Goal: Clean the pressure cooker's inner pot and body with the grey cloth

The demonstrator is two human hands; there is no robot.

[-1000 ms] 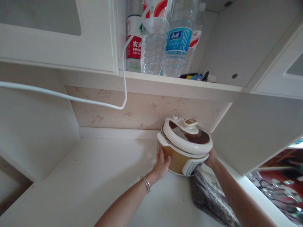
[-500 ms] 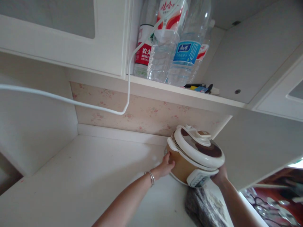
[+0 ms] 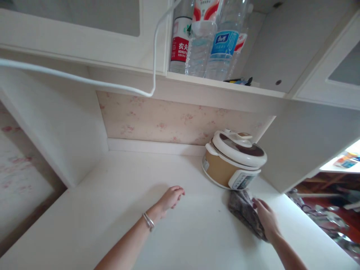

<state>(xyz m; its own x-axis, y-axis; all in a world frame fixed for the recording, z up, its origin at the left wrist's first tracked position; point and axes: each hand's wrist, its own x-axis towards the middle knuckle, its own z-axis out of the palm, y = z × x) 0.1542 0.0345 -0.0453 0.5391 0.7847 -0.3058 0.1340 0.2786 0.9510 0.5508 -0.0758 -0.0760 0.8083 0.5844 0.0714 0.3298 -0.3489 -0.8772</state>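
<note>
An electric cooker [image 3: 225, 168] with a tan body, white rim and brown-and-white lid stands at the back right of the white countertop. A dark grey patterned cloth [image 3: 244, 212] lies in front of it, its far end against the cooker's base. My right hand [image 3: 266, 217] is closed on the right edge of the cloth; part of its grip is hidden. My left hand [image 3: 171, 198], with silver bangles at the wrist, hovers over the countertop left of the cooker. Its fingers are curled in, with nothing seen in them.
Overhead, an open cabinet shelf [image 3: 197, 79] holds several plastic bottles [image 3: 223, 48] and small items. A white cable [image 3: 112, 85] hangs across the upper left. White side panels [image 3: 306, 150] bound the counter. Cluttered shelves lie beyond the right edge.
Both hands have let go of the cooker, which now sits level against the back. My left hand has drawn away leftward; my right hand has come down to the cloth.
</note>
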